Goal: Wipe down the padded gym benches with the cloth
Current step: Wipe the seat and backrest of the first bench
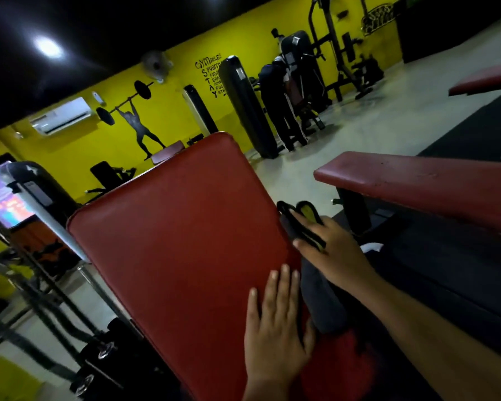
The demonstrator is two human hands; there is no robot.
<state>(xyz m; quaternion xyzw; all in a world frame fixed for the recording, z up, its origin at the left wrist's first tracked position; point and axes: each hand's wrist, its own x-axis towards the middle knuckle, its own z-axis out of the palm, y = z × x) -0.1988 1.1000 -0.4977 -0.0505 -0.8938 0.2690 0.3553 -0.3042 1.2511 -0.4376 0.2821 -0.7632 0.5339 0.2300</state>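
Note:
A red padded bench back (174, 241) fills the middle of the head view, tilted upward. My left hand (275, 331) lies flat on its lower right part with straight fingers. My right hand (330, 253) presses a dark cloth with yellow patches and black edging (301, 219) against the pad's right edge. The fingers lie over the cloth, and more dark fabric (324, 302) hangs below the hand. A second red flat bench (417, 183) stands to the right.
A third red pad (486, 78) shows at the upper right. Black punch bags (246, 108) and weight machines (336, 53) line the yellow wall. A rack with dumbbells (99, 351) stands at the lower left, and dark floor mats (460, 134) lie at right.

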